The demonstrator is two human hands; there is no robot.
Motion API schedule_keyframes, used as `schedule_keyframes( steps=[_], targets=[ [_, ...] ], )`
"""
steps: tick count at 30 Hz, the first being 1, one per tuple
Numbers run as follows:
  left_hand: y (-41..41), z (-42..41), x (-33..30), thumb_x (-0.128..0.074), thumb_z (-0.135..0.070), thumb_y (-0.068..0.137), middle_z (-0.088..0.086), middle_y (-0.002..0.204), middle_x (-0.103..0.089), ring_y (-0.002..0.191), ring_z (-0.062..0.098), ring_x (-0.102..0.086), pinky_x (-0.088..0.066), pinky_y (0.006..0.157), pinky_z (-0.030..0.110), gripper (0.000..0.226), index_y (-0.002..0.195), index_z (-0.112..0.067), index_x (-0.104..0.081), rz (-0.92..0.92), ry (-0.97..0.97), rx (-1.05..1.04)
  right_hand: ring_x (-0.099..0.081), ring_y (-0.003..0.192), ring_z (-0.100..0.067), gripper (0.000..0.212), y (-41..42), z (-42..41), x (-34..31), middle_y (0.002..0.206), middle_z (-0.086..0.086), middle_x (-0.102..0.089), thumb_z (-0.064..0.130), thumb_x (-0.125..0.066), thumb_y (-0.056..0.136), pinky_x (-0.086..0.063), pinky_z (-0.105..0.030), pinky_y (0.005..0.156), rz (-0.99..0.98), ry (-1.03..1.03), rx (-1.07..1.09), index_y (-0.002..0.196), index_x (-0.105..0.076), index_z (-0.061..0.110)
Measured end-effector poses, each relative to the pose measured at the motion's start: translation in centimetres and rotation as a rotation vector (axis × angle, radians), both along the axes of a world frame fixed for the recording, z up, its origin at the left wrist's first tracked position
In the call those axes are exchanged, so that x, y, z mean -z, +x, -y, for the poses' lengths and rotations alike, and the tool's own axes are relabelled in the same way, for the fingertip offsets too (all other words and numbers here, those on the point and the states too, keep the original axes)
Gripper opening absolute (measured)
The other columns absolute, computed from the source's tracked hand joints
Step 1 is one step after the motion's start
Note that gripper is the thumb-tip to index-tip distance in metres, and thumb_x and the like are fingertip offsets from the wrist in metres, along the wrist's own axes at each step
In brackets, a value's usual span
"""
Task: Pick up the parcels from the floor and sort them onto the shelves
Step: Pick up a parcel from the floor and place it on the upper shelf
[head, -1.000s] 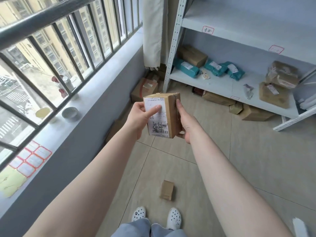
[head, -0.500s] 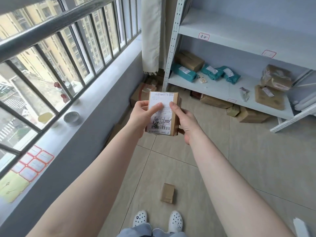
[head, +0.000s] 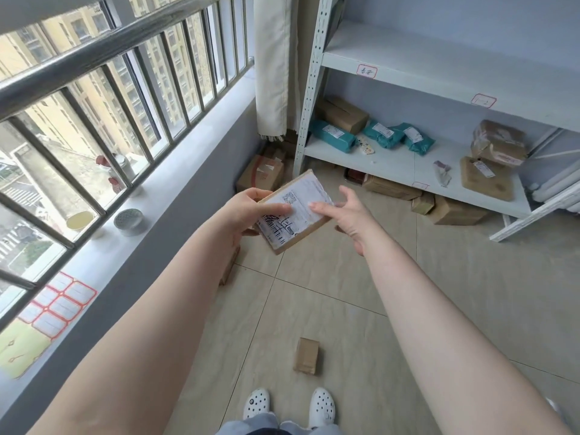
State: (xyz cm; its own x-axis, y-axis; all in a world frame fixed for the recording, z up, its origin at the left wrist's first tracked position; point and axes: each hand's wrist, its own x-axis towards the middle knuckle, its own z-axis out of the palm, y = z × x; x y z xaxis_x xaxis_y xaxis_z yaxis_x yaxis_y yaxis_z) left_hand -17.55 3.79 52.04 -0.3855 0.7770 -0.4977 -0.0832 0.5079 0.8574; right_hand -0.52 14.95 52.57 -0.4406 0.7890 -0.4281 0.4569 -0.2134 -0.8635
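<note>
Small brown cardboard parcel (head: 293, 211) held up off the floor, tilted, white shipping label with barcode facing up; another little brown parcel (head: 306, 356) lies flat on the floor tiles just ahead of the feet; white metal shelves (head: 408, 65) at the right, lower shelf carrying teal bagged parcels (head: 332, 135) and brown boxes (head: 342, 114).

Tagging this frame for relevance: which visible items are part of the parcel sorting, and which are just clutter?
Job:
held parcel, in left hand
right hand
small box on floor
shelf
teal parcels

Lying about:
tin on sill
label sheets
curtain
</note>
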Motion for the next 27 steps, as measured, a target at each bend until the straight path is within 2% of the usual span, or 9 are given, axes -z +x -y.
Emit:
schedule_keyframes(
  steps=[2,4,7,10,14,16,19,22,27],
  targets=[
    [-0.5,0.0,-0.4,-0.092,-0.031,0.057,0.004,0.107,-0.076,0.097,0.02,-0.072,-0.056,0.09,0.038,0.068,0.119,-0.022,-0.064,-0.082,-0.038,0.108,-0.047,0.128,-0.024,0.107,0.3,-0.7,-0.6,0.144,-0.015,-0.042,0.033,-0.085,0.067,-0.037,-0.042,0.11,0.035,0.08,-0.105,0.153,-0.022,0.027],
    [-0.5,-0.2,-1.0,-0.091,-0.025,0.062,0.003,0.11,-0.073,0.095,0.017,-0.071,-0.056,0.085,0.031,0.065,0.12,-0.02,-0.063,-0.157,-0.05,0.224,-0.048,0.128,-0.022,0.1,0.5,-1.2,-1.1,0.142,-0.015,-0.046,0.033,-0.085,0.067,-0.039,-0.036,0.105,0.097,0.113,-0.255,0.15,-0.03,0.03],
    [-0.4,-0.7,-1.8,-0.092,-0.022,0.061,0.004,0.114,-0.07,0.1,0.018,-0.07,-0.055,0.094,0.035,0.068,0.124,-0.021,-0.064,-0.215,-0.046,0.306,-0.055,0.119,-0.018,0.087,0.4,-1.4,-1.2,0.135,-0.006,-0.057,0.035,-0.084,0.067,-0.046,-0.034,0.101,0.165,0.09,-0.415,0.144,-0.044,0.029],
    [-0.6,-0.9,-1.9,-0.092,-0.021,0.06,0.006,0.121,-0.068,0.104,0.019,-0.069,-0.055,0.096,0.038,0.075,0.129,-0.025,-0.062,-0.238,0.013,0.303,-0.062,0.105,-0.013,0.079,0.4,-1.2,-0.9,0.125,-0.002,-0.065,0.034,-0.084,0.067,-0.05,-0.031,0.093,0.108,0.055,-0.367,0.139,-0.052,0.022],
    [0.5,-1.1,-1.0,-0.089,-0.038,0.063,0.005,0.145,-0.048,0.128,0.022,-0.052,-0.048,0.104,0.038,0.099,0.147,-0.021,-0.039,-0.374,0.122,-0.032,-0.067,0.103,-0.018,0.088,0.4,-1.1,0.4,0.119,-0.006,-0.069,0.045,-0.086,0.058,-0.053,-0.04,0.097,-0.003,-0.051,-0.138,0.135,-0.055,0.017],
    [1.5,-1.0,0.2,-0.086,-0.052,0.061,0.006,0.15,-0.042,0.136,0.022,-0.045,-0.041,0.11,0.038,0.113,0.151,-0.015,-0.029,-0.391,0.098,-0.189,-0.068,0.092,-0.02,0.067,0.2,-0.7,0.7,0.107,-0.007,-0.073,0.037,-0.083,0.068,-0.056,-0.039,0.089,-0.088,-0.149,-0.048,0.127,-0.06,0.014],
    [2.8,-0.9,1.5,-0.081,-0.065,0.051,0.002,0.149,-0.044,0.132,0.021,-0.049,-0.044,0.108,0.045,0.131,0.155,-0.02,-0.016,-0.139,0.092,-0.309,-0.066,0.084,-0.022,0.033,-0.3,0.2,0.6,0.089,-0.007,-0.071,0.028,-0.076,0.079,-0.055,-0.041,0.088,-0.205,-0.253,0.039,0.107,-0.067,0.013],
    [3.8,-0.7,1.8,-0.08,-0.057,0.066,-0.004,0.143,-0.048,0.123,0.02,-0.055,-0.049,0.099,0.051,0.114,0.155,-0.026,-0.014,0.125,0.092,-0.296,-0.067,0.085,-0.024,0.034,-1.0,1.1,0.7,0.092,-0.009,-0.071,0.028,-0.074,0.082,-0.055,-0.042,0.088,-0.337,-0.34,0.139,0.111,-0.068,0.013],
    [3.4,-1.1,1.4,-0.078,-0.042,0.077,-0.005,0.116,-0.073,0.105,0.018,-0.07,-0.05,0.097,0.048,0.068,0.138,-0.03,-0.05,0.182,0.176,-0.205,-0.066,0.084,-0.021,0.026,-1.2,1.9,1.0,0.091,-0.005,-0.072,0.031,-0.072,0.083,-0.051,-0.039,0.092,-0.396,-0.382,0.17,0.105,-0.069,0.017]
  ],
)
